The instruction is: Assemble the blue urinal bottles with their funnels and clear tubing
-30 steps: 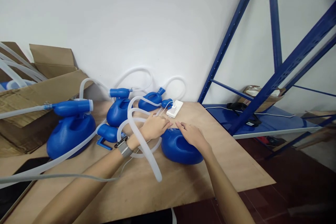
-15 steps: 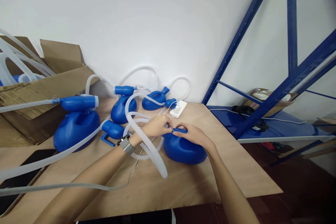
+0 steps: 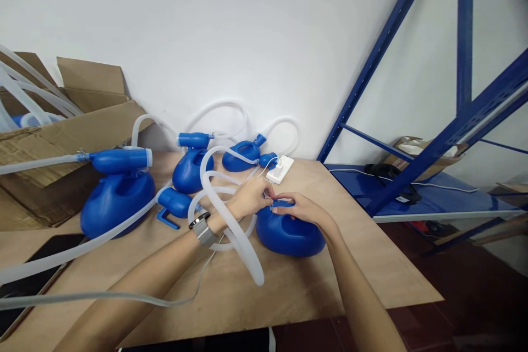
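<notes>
A blue plastic jug (image 3: 291, 239) with a moulded grip hole rests on the table before me. My left hand (image 3: 253, 198), wearing a watch (image 3: 201, 228), pinches at the jug's neck; what is between its fingertips is mostly hidden. Beside the fingertips shows a small shiny wire-like piece (image 3: 271, 205), too small to name surely. From the other side my right hand (image 3: 303, 210) grips the top of the jug, thumb and forefinger closed near that piece. A loose translucent hose (image 3: 243, 247) loops over my left wrist, its end hanging near the jug.
More blue jugs with hoses (image 3: 119, 203) stand at the left and along the wall. A blue handled piece (image 3: 175, 203) lies between them. Behind my hands is a white power strip (image 3: 280, 170). An open carton (image 3: 74, 143) holds hoses; a blue metal shelf (image 3: 433, 192) borders the right.
My left hand has shifted slightly and its fingers are turned a little at the jug's neck. The jug and right hand stay nearly in place; the view has moved a little.
</notes>
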Demonstrator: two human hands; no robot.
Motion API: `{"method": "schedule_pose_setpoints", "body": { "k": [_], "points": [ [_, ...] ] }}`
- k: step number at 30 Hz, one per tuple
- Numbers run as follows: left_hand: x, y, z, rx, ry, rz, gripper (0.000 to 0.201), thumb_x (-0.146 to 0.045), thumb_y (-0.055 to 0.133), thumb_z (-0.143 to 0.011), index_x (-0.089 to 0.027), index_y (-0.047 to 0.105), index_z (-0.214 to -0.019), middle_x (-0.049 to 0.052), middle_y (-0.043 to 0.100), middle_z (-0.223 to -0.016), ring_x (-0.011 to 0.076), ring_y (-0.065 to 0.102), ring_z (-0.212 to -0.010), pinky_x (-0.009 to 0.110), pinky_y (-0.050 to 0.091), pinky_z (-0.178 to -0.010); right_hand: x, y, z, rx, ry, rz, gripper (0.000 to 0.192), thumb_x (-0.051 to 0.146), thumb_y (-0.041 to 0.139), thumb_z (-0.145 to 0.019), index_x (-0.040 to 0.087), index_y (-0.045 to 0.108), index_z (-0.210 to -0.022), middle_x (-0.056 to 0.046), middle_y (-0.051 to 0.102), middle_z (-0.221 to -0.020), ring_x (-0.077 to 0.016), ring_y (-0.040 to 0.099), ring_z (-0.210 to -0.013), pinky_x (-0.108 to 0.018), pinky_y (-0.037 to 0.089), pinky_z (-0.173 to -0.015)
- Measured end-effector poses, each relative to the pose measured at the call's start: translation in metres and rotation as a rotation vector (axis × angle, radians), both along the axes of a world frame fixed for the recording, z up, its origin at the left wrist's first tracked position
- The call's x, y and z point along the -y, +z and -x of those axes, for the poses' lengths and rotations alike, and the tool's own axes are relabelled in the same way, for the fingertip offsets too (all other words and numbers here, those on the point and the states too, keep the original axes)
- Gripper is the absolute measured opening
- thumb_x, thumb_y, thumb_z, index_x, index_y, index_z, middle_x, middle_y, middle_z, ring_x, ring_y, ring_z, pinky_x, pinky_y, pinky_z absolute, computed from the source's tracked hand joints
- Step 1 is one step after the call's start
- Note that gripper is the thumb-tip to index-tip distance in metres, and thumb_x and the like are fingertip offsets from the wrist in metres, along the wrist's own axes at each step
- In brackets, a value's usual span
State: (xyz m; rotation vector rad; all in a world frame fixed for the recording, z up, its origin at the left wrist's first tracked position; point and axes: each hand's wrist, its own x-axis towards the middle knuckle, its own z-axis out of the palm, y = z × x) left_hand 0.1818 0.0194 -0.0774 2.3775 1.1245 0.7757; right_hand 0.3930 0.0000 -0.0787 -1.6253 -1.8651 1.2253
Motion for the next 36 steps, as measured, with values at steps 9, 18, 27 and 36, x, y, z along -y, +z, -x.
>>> {"method": "schedule_pose_setpoints", "body": {
  "k": [9,18,27,36],
  "points": [
    [0.005,-0.006,-0.013,-0.010,0.064,-0.064,0.017,-0.010,0.063,-0.082,-0.017,0.075,-0.093,0.006,0.075,-0.086,0.0224,0.070,-0.082,0.033,0.055,-0.078,-0.003,-0.007,0.001,0.049,-0.048,-0.031,0.050,0.048,0.079,-0.083,0.018,0.075,-0.123,0.000,0.072,-0.075,-0.0061,0.042,-0.045,-0.021,0.035,-0.044],
    [0.061,0.000,0.058,-0.020,-0.188,-0.340,0.027,-0.031,0.050,-0.102,-0.022,0.074,-0.112,0.008,0.075,-0.118,0.0241,0.069,-0.110,0.038,0.051,-0.103,0.000,-0.015,-0.008,-0.092,-0.115,-0.091,0.065,0.060,0.086,-0.071,0.016,0.073,-0.116,-0.001,0.071,-0.074,-0.0084,0.050,-0.051,-0.020,0.040,-0.048],
    [0.073,-0.038,0.196,-0.170,0.401,-0.268,0.034,-0.036,0.043,-0.100,-0.023,0.074,-0.095,0.007,0.077,-0.096,0.0229,0.072,-0.087,0.031,0.055,-0.074,0.025,0.005,-0.033,-0.225,-0.360,-0.192,0.072,0.065,0.085,-0.064,0.013,0.076,-0.113,0.000,0.061,-0.057,-0.0131,0.050,-0.052,-0.024,0.035,-0.046],
    [0.037,-0.097,0.225,-0.508,0.493,-0.282,0.069,-0.029,0.057,-0.088,-0.014,0.044,-0.154,0.024,0.051,-0.151,0.0432,0.046,-0.140,0.057,0.045,-0.108,0.040,0.004,-0.059,-0.354,-0.511,-0.283,0.077,0.071,0.083,-0.064,0.011,0.076,-0.111,0.002,0.057,-0.053,-0.0125,0.046,-0.052,-0.026,0.034,-0.049]
  ]
}}
